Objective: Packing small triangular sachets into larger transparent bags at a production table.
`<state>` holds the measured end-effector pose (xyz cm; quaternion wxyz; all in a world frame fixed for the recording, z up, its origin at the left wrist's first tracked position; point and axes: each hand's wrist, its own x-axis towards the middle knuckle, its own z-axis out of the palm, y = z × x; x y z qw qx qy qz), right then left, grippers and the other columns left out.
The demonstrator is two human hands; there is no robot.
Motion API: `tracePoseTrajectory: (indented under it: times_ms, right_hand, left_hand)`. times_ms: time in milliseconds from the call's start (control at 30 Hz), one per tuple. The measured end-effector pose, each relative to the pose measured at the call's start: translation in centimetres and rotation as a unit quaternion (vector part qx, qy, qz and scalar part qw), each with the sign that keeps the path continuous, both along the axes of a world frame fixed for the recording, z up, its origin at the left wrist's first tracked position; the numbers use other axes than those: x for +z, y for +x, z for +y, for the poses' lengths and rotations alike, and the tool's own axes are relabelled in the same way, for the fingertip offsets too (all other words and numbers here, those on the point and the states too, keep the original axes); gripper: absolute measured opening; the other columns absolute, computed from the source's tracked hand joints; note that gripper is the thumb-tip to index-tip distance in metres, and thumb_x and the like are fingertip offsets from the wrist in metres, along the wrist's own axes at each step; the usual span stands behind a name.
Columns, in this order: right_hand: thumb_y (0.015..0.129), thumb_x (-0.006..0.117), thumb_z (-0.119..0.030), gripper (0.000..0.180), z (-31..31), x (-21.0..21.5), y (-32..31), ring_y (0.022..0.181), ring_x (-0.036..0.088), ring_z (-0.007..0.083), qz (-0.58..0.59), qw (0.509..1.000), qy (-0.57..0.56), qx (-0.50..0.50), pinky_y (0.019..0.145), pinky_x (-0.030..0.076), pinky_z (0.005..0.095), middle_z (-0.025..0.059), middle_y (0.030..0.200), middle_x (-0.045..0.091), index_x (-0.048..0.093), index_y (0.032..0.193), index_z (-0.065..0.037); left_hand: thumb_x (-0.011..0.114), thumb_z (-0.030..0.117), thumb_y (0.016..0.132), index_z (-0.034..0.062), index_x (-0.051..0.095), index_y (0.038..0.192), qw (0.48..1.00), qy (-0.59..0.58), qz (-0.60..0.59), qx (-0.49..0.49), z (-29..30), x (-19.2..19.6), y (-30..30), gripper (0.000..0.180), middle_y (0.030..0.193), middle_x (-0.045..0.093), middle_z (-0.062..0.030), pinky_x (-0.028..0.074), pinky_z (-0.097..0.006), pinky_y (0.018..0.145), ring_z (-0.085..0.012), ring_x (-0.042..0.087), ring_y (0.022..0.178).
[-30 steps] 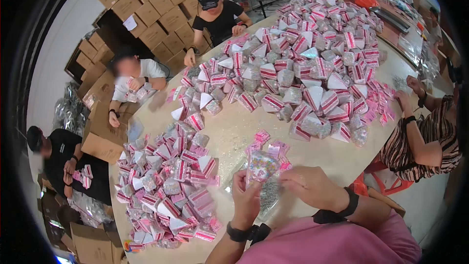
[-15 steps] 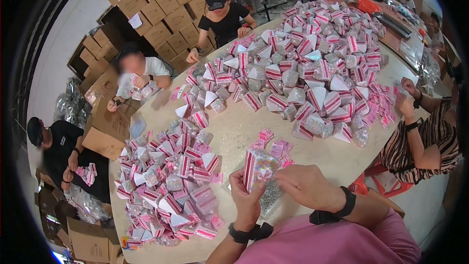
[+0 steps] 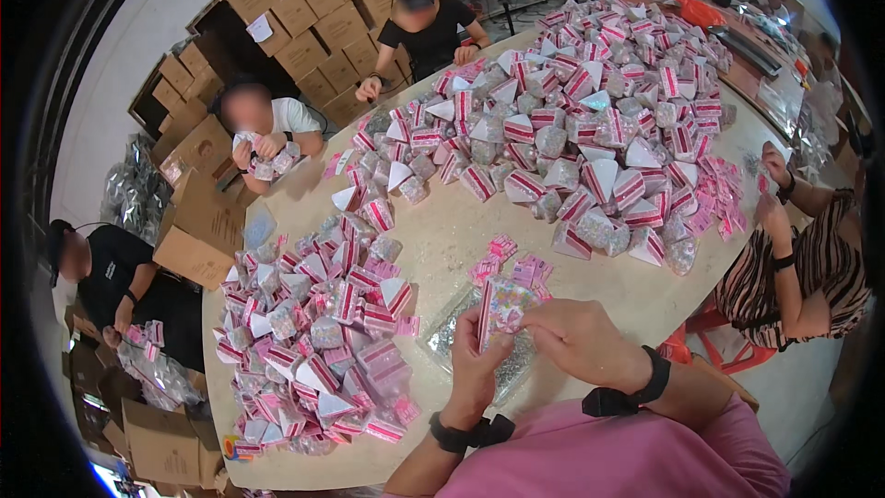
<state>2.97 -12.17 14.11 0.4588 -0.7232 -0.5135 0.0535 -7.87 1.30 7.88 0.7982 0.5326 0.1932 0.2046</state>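
Observation:
A small clear packet of multicoloured bits, with a pink-and-white striped band along one side, is held up before me. My left hand is closed round its left side, with the thumb across the front. At the packet's right edge, my right hand pinches with thumb and fingertips; its knuckles partly hide the grip. Beneath both hands lies a clear bag or tray of silvery bits. Just beyond the packet, small pink cards rest on the table.
A heap of similar packets covers the left of the table, and a larger heap fills its far side. Co-workers sit around, one in stripes at the right. Cardboard boxes stand at the left.
The packet has turned in my hands and shifted slightly right and lower, its striped band now narrower to view. More of the silvery bag or tray shows at its left.

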Motion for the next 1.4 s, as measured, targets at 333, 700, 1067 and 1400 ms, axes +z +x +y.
tracePoseTrajectory:
  times_ms: [333, 700, 1067, 1400]
  right_hand:
    - [0.08, 0.056, -0.003, 0.016, 0.2, -0.2, -0.4, 0.071, 0.061, 0.032, 0.007, 1.0, 0.001, -0.016, 0.062, 0.049, 0.0366, 0.0159, 0.078, 0.062, 0.064, 0.093, -0.002]
    - [0.086, 0.055, -0.004, 0.014, 0.6, -2.0, 0.2, 0.065, 0.051, 0.0052, 0.342, 0.929, 0.096, -0.105, 0.056, 0.041, 0.0224, 0.0019, 0.072, 0.059, 0.064, 0.094, 0.002]
    - [0.088, 0.054, -0.002, 0.014, 1.4, -4.8, 1.7, 0.057, 0.047, 0.0049, 0.399, 0.897, 0.167, -0.096, 0.052, 0.038, 0.0208, 0.0, 0.068, 0.055, 0.063, 0.097, 0.003]
    - [0.087, 0.054, -0.003, 0.015, 0.8, -3.9, 1.3, 0.067, 0.049, 0.003, 0.367, 0.918, 0.124, -0.081, 0.058, 0.04, 0.0197, -0.0012, 0.076, 0.058, 0.064, 0.098, 0.003]
  left_hand:
    - [0.065, 0.013, 0.083, 0.0002, 0.044, 0.113, 1.0, -0.028, 0.006, -0.003, 0.1, -0.1, -0.1, 0.039, 0.101, 0.054, -0.0051, 0.044, -0.025, 0.079, -0.0091, 0.052, 0.091]
    - [0.062, 0.007, 0.083, -0.0016, 0.044, 0.118, 0.999, -0.032, -0.022, -0.024, -0.9, -0.2, 0.0, 0.04, 0.112, 0.056, -0.0102, 0.045, -0.031, 0.092, -0.0158, 0.057, 0.101]
    - [0.062, 0.01, 0.083, -0.0034, 0.049, 0.12, 0.992, 0.048, 0.088, -0.072, -1.1, 0.2, 0.0, 0.042, 0.104, 0.06, -0.0054, 0.044, -0.024, 0.082, -0.0109, 0.056, 0.093]
    - [0.065, 0.014, 0.082, -0.0018, 0.048, 0.12, 0.992, 0.081, 0.087, -0.049, -1.3, -0.3, 0.1, 0.044, 0.102, 0.059, -0.0068, 0.044, -0.026, 0.082, -0.0111, 0.055, 0.092]
